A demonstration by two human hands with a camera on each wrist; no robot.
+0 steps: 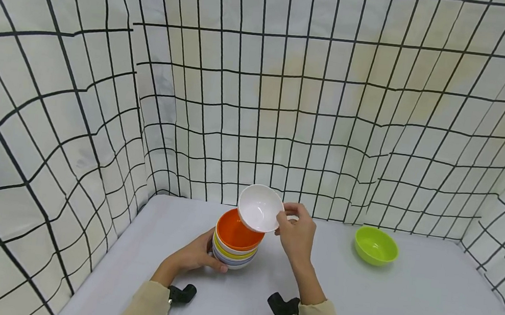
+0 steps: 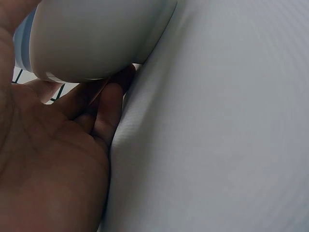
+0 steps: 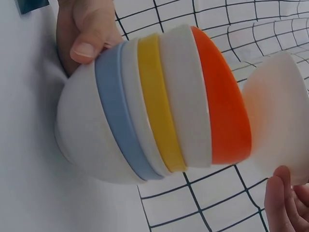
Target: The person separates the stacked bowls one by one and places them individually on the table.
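In the head view my left hand (image 1: 197, 252) holds a stack of nested bowls (image 1: 233, 258) at its left side, thumb in front and fingers behind. An orange bowl (image 1: 236, 232) tops the stack; white, yellow and blue bands (image 3: 112, 106) show below it. My right hand (image 1: 296, 232) pinches a white bowl (image 1: 258, 208) by its right rim, fingertips (image 3: 282, 174) on the edge. This bowl is tilted, its inside facing the head camera, and overlaps the orange one's upper right. In the left wrist view, my fingers lie beside the pale bottom bowl (image 2: 91, 38), close to the table.
A lime green bowl (image 1: 376, 246) stands upright on the white tabletop (image 1: 427, 299), to the right of my right hand. White walls with a black grid (image 1: 315, 92) rise behind and at both sides. Black wrist mounts (image 1: 283, 304) sit at both beige sleeves.
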